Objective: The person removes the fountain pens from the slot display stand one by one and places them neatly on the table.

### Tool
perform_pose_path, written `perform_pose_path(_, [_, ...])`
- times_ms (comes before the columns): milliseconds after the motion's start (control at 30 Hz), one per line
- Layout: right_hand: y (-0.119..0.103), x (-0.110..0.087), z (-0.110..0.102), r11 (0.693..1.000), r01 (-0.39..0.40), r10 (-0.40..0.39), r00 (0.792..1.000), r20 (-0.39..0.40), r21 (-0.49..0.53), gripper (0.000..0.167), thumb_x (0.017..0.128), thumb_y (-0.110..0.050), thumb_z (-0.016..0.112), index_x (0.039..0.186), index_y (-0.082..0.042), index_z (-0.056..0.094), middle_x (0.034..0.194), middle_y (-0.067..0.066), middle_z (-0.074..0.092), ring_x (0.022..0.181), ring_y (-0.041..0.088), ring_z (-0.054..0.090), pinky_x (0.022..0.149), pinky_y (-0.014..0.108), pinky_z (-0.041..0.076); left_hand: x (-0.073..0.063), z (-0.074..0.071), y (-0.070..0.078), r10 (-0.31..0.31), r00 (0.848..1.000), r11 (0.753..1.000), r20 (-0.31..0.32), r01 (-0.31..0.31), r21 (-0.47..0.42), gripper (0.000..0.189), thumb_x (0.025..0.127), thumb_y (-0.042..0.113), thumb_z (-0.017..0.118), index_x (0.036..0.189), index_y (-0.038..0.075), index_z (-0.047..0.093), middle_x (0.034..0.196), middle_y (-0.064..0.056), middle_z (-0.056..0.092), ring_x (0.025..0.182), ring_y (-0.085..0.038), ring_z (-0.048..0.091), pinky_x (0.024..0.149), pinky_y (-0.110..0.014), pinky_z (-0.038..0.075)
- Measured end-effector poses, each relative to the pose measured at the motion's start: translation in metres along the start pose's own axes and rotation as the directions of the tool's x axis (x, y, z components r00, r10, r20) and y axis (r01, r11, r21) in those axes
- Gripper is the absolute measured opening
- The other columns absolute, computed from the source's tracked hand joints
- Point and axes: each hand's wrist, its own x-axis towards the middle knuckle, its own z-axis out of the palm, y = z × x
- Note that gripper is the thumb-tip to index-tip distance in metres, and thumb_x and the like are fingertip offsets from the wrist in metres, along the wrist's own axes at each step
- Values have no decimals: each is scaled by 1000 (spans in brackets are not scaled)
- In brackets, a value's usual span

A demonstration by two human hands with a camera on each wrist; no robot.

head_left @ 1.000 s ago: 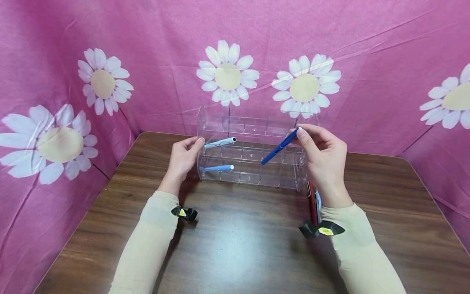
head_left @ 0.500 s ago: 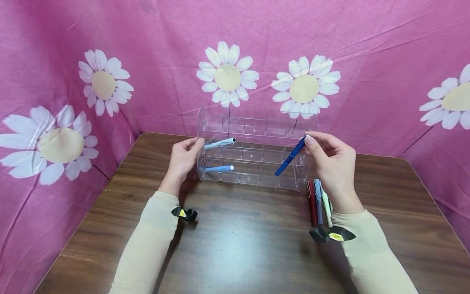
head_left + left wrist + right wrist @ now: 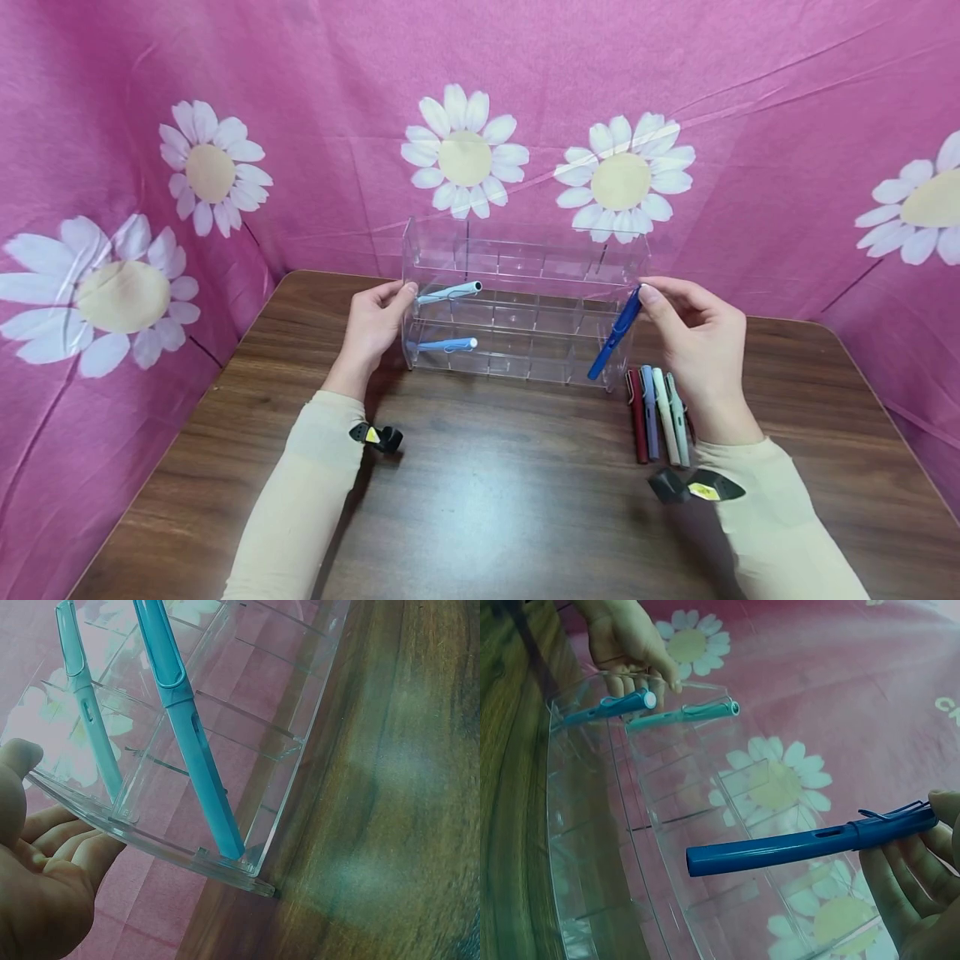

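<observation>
My left hand (image 3: 373, 321) grips the left side panel of a clear acrylic pen stand (image 3: 517, 368), thumb on one face and fingers on the other in the left wrist view. Two capped pens lie in the stand's left end: a pale aqua pen (image 3: 450, 292) on the middle tier and a light blue pen (image 3: 448, 344) on the bottom one. At the stand's right end, my right hand (image 3: 697, 350) pinches a dark blue pen (image 3: 615, 335) by its cap end. The pen's barrel points down and left, overlapping the right panel in the head view.
Right of the stand, several pens lie side by side on the wooden table (image 3: 480, 517): a dark red pen (image 3: 639, 417), a violet-blue pen (image 3: 650, 417), a cream pen (image 3: 665, 417) and a mint pen (image 3: 678, 421). A pink daisy-print cloth (image 3: 330, 133) hangs behind.
My right hand has moved right and slightly down with the dark blue pen, which now hangs more steeply. The pens on the table have come into fuller view. The left hand stays put.
</observation>
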Motion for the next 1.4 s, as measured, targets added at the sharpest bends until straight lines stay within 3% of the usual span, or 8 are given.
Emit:
perform_pose_path(167, [2, 1, -9, 999, -3, 4, 999, -36, 41, 19, 95, -3, 81, 109, 10, 80, 85, 1, 82, 69, 9, 73, 70, 18, 61, -1, 0, 1, 2, 1000, 1000, 4, -2, -2, 46, 106, 24, 69, 139, -8, 67, 116, -25, 79, 86, -4, 70, 77, -14, 57])
perform_pose_path(600, [11, 2, -32, 999, -36, 33, 996, -82, -37, 16, 95, -4, 82, 107, 6, 82, 83, -3, 82, 67, 6, 73, 68, 14, 59, -1, 1, 4, 0, 1000, 1000, 7, 0, 8, 47, 105, 26, 70, 140, -6, 67, 123, -29, 76, 87, -2, 69, 79, -15, 57])
perform_pose_path(1100, [24, 0, -51, 997, -75, 77, 984, -158, 16, 9, 92, 2, 83, 101, 3, 83, 78, -3, 80, 65, 4, 70, 65, 13, 58, -2, 0, 5, -5, 1000, 1000, 5, 5, 5, 48, 105, 25, 70, 141, -7, 67, 120, -27, 77, 86, -3, 70, 78, -15, 58])
perform_pose_path(1400, [30, 1, -68, 982, -167, 149, 973, -175, -87, 9, 93, -1, 82, 101, -5, 85, 78, -9, 79, 67, -1, 71, 67, 11, 58, -1, 0, 3, -10, 1000, 1000, 5, 10, 10, 49, 105, 25, 70, 142, -7, 66, 122, -28, 77, 86, -3, 70, 77, -15, 58])
